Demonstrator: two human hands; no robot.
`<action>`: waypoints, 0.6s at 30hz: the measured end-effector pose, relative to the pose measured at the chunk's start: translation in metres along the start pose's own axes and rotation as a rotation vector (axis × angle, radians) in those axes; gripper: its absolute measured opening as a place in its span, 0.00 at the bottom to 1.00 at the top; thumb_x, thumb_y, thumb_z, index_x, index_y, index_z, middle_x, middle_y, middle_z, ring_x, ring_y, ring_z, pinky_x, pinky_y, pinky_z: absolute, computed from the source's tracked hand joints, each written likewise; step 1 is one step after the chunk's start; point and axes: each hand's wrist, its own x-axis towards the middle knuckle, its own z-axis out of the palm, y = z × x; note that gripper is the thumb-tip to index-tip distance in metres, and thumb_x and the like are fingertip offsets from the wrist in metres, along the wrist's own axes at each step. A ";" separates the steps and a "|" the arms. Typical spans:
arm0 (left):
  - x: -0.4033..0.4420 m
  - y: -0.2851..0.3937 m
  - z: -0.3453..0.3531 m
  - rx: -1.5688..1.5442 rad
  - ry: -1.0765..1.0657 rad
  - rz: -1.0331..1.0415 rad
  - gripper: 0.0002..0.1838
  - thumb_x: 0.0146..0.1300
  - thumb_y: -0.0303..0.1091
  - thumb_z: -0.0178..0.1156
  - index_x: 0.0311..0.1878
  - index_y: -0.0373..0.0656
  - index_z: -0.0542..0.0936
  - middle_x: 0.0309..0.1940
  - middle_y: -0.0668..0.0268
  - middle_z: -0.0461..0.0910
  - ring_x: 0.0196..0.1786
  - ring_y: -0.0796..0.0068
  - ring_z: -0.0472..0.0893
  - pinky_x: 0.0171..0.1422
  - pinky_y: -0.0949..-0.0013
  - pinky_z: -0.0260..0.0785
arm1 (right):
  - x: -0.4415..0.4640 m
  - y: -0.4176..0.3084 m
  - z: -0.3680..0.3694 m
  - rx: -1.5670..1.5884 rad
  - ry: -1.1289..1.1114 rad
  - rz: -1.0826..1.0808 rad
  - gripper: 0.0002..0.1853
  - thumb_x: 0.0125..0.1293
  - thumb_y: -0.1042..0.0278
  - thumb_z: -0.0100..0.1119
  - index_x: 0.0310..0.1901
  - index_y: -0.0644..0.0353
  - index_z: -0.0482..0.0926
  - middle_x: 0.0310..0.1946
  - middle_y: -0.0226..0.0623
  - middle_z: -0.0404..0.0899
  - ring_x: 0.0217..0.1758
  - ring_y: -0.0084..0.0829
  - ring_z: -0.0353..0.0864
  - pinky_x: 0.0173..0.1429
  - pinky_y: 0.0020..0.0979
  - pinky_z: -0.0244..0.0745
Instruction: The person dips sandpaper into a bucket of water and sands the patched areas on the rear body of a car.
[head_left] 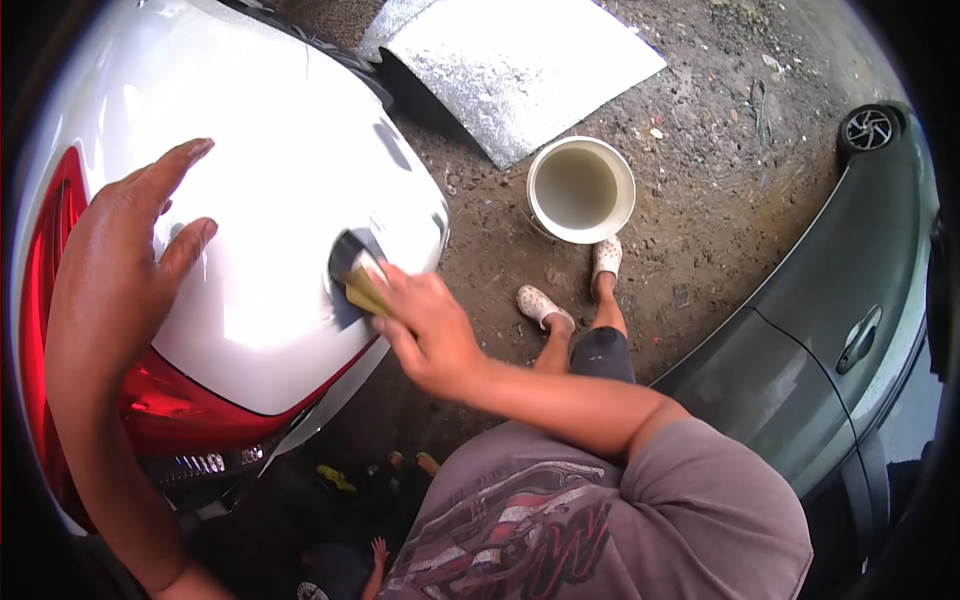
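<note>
In the head view, left of centre, the right hand (pixel 435 335) grasped a small olive-yellow pad (pixel 366 291) at the glossy white car panel (pixel 260 130). At far left, the left hand (pixel 120 260) had its fingers spread, grasping nothing. A round white bucket (pixel 537 190) stood upper right of centre.

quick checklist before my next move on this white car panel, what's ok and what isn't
1. Yellowish pad gripped in the right hand: ok
2. Left hand apart from the pad: ok
3. Left hand braced on the white panel: cannot tell
4. Bucket upright, with liquid in it: ok
5. Liquid clear: not ok, it looks cloudy
</note>
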 end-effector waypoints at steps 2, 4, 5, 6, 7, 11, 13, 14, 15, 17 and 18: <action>0.006 0.004 -0.005 -0.038 -0.043 -0.043 0.33 0.74 0.34 0.71 0.81 0.56 0.76 0.73 0.56 0.83 0.67 0.55 0.86 0.70 0.51 0.81 | 0.027 0.019 0.006 0.001 -0.030 0.159 0.27 0.75 0.69 0.63 0.74 0.60 0.79 0.60 0.60 0.85 0.50 0.58 0.80 0.60 0.51 0.76; 0.003 0.005 -0.009 -0.070 -0.083 -0.092 0.33 0.74 0.34 0.71 0.81 0.56 0.76 0.72 0.55 0.83 0.68 0.54 0.86 0.70 0.51 0.81 | 0.050 0.037 0.016 -0.014 0.033 0.219 0.19 0.76 0.67 0.63 0.65 0.60 0.85 0.43 0.52 0.87 0.46 0.54 0.80 0.52 0.52 0.75; 0.003 0.003 -0.008 -0.076 -0.021 -0.036 0.32 0.73 0.35 0.72 0.79 0.54 0.77 0.68 0.54 0.85 0.67 0.53 0.86 0.71 0.52 0.80 | 0.059 0.041 0.017 -0.026 0.021 0.212 0.20 0.76 0.67 0.63 0.67 0.59 0.85 0.44 0.52 0.88 0.46 0.54 0.81 0.52 0.51 0.75; 0.002 0.000 -0.006 -0.090 0.038 0.010 0.30 0.72 0.37 0.73 0.77 0.52 0.79 0.64 0.53 0.87 0.66 0.52 0.85 0.71 0.52 0.78 | 0.050 0.034 0.014 -0.033 0.065 0.134 0.22 0.76 0.68 0.64 0.69 0.58 0.84 0.45 0.52 0.88 0.46 0.54 0.81 0.53 0.50 0.76; 0.002 -0.001 -0.007 -0.099 0.040 -0.011 0.30 0.72 0.37 0.73 0.77 0.52 0.79 0.64 0.53 0.87 0.66 0.52 0.85 0.71 0.52 0.78 | 0.025 0.024 0.009 -0.037 0.099 0.069 0.23 0.76 0.68 0.64 0.71 0.58 0.83 0.46 0.51 0.89 0.46 0.53 0.81 0.54 0.49 0.77; 0.000 -0.007 0.006 -0.016 0.011 0.020 0.32 0.73 0.33 0.71 0.79 0.53 0.76 0.71 0.54 0.83 0.69 0.50 0.84 0.75 0.51 0.77 | 0.009 0.005 -0.002 0.025 -0.006 0.138 0.27 0.75 0.69 0.63 0.75 0.60 0.80 0.61 0.59 0.86 0.51 0.56 0.82 0.62 0.47 0.77; 0.001 -0.006 0.003 -0.053 0.033 0.016 0.31 0.73 0.33 0.71 0.78 0.51 0.77 0.70 0.53 0.84 0.69 0.49 0.84 0.75 0.51 0.77 | 0.054 0.036 0.013 -0.067 0.010 0.209 0.23 0.78 0.67 0.63 0.70 0.63 0.82 0.40 0.55 0.86 0.45 0.50 0.82 0.50 0.47 0.76; 0.000 -0.002 -0.003 -0.050 0.041 0.004 0.31 0.73 0.33 0.71 0.78 0.51 0.77 0.70 0.53 0.84 0.69 0.49 0.84 0.75 0.51 0.77 | 0.057 0.044 0.016 -0.065 -0.016 0.227 0.23 0.78 0.67 0.62 0.71 0.63 0.82 0.41 0.54 0.86 0.45 0.49 0.82 0.50 0.46 0.76; 0.003 0.003 -0.011 -0.059 -0.027 -0.034 0.31 0.73 0.33 0.71 0.78 0.51 0.77 0.69 0.53 0.85 0.69 0.48 0.84 0.75 0.51 0.77 | 0.065 0.048 0.018 -0.064 -0.033 0.238 0.23 0.78 0.66 0.62 0.71 0.63 0.82 0.41 0.53 0.86 0.45 0.47 0.82 0.51 0.45 0.76; 0.005 0.000 -0.012 -0.087 -0.096 -0.081 0.30 0.73 0.33 0.71 0.78 0.50 0.78 0.68 0.53 0.85 0.68 0.48 0.84 0.75 0.51 0.77 | 0.033 0.026 0.009 -0.034 0.010 0.149 0.23 0.78 0.67 0.62 0.71 0.62 0.82 0.42 0.52 0.87 0.46 0.45 0.82 0.51 0.45 0.76; 0.003 -0.006 -0.008 -0.102 -0.019 0.025 0.30 0.73 0.33 0.71 0.77 0.50 0.78 0.67 0.52 0.86 0.68 0.47 0.85 0.75 0.51 0.77 | 0.018 0.015 0.003 0.005 0.048 0.080 0.23 0.78 0.67 0.62 0.72 0.61 0.82 0.42 0.51 0.87 0.46 0.43 0.82 0.51 0.44 0.76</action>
